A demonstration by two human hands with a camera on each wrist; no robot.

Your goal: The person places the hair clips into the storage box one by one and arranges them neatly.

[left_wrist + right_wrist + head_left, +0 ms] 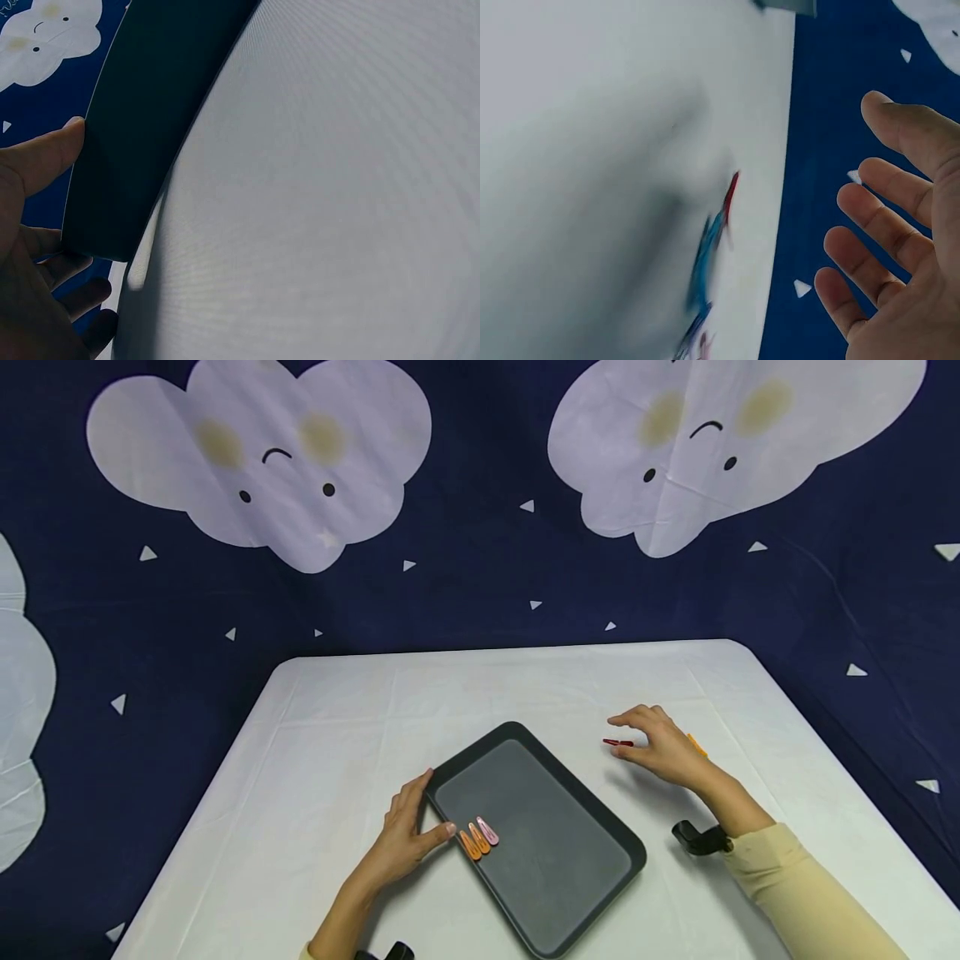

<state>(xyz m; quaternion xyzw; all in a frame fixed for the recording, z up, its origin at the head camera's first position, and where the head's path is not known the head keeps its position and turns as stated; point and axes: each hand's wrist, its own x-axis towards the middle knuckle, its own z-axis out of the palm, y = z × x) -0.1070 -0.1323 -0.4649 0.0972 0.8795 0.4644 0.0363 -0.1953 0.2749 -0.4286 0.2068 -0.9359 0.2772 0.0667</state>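
A dark grey tray (525,827) lies at an angle on the table, with two orange hair clips (475,841) and a pink one (487,831) inside its left edge. My left hand (405,831) holds the tray's left corner, thumb and fingers on either side; the left wrist view shows the thumb (56,154) against the tray wall (142,127). Above the table at right, my right hand (663,747) has thumb and fingers apart around small red clips (618,742). In the right wrist view, a red clip (732,196) and blurred blue clips (703,270) lie beside the open palm (900,247).
A yellow-orange clip (697,744) shows behind my right hand. The white-covered table (360,718) has rounded back corners. Behind it hangs a dark blue cloth (465,602) with clouds and small triangles. Black straps with camera mounts (700,838) are on the wrists.
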